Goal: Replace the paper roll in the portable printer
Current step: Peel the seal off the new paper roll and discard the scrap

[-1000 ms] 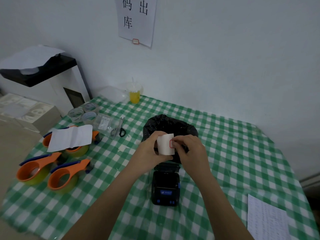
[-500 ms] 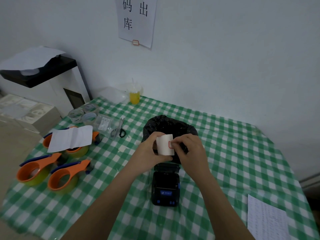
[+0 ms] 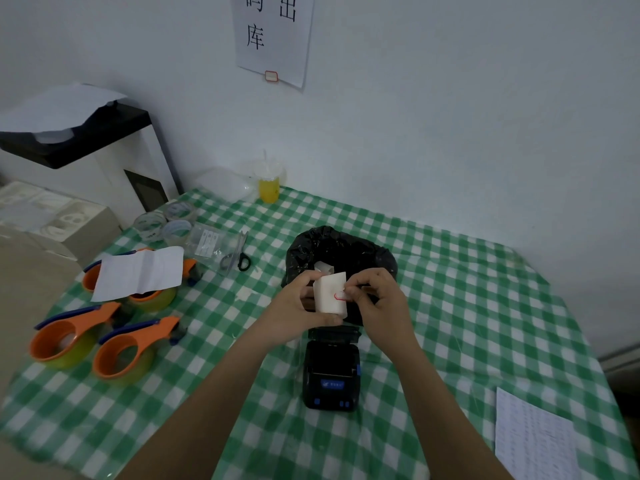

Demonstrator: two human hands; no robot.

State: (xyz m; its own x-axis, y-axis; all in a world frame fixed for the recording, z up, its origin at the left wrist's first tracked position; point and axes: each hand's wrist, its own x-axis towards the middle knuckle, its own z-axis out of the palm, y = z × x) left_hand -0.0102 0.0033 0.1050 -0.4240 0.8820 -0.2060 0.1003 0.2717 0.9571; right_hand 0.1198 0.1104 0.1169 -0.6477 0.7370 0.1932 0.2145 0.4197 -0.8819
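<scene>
A white paper roll (image 3: 329, 296) with a small red-edged sticker on its side is held above the table, just over the near rim of a black bag. My left hand (image 3: 298, 306) grips the roll from the left. My right hand (image 3: 377, 299) pinches the sticker at the roll's right edge. Below the hands sits the black portable printer (image 3: 331, 375) with blue buttons, its lid open toward the far side.
A black plastic bag (image 3: 346, 251) with white scraps inside stands behind the roll. Orange tape dispensers (image 3: 124, 351) and a folded paper lie left, scissors (image 3: 239, 254) and tape rolls farther back, a yellow cup (image 3: 269, 188) by the wall, a printed sheet (image 3: 533, 441) at the near right.
The roll has tilted slightly in my hands, and my right fingers have shifted on the red-edged sticker. Printer and bag have not moved.
</scene>
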